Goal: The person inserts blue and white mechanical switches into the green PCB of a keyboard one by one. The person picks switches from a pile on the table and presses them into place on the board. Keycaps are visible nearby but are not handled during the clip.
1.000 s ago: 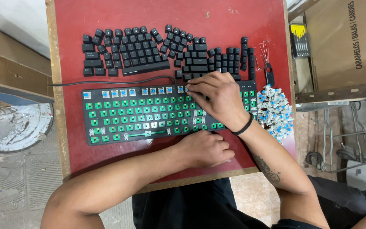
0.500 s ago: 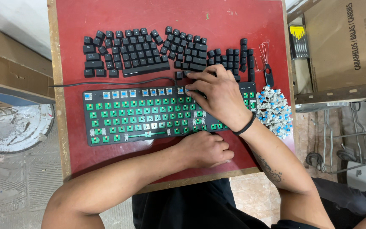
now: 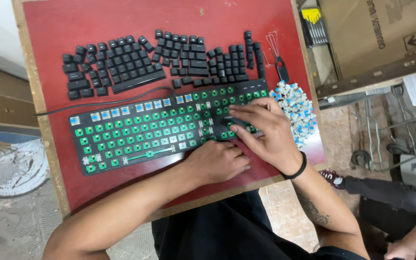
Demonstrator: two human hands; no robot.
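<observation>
A black keyboard point(image 3: 136, 139) with its keycaps off lies on the red table top point(image 3: 121, 43), showing green sockets and a few blue switches along its top row. My right hand point(image 3: 266, 135) lies flat on the keyboard's right end, fingers stretched left over the sockets. My left hand point(image 3: 220, 161) rests curled against the keyboard's front edge, just left of the right hand. The removed black keycaps point(image 3: 160, 60) are laid out in rows behind the keyboard. A pile of loose blue switches point(image 3: 297, 108) sits right of my right hand.
A wire keycap puller point(image 3: 278, 55) lies beside the keycaps. The keyboard's cable point(image 3: 97, 103) runs off the table's left edge. A cardboard box point(image 3: 376, 33) stands at upper right. Another person's leg point(image 3: 386, 192) and hand point(image 3: 400, 249) are at lower right.
My right hand has moved from the keyboard's top edge near the keycaps down onto its right block. My left hand has stayed at the front edge.
</observation>
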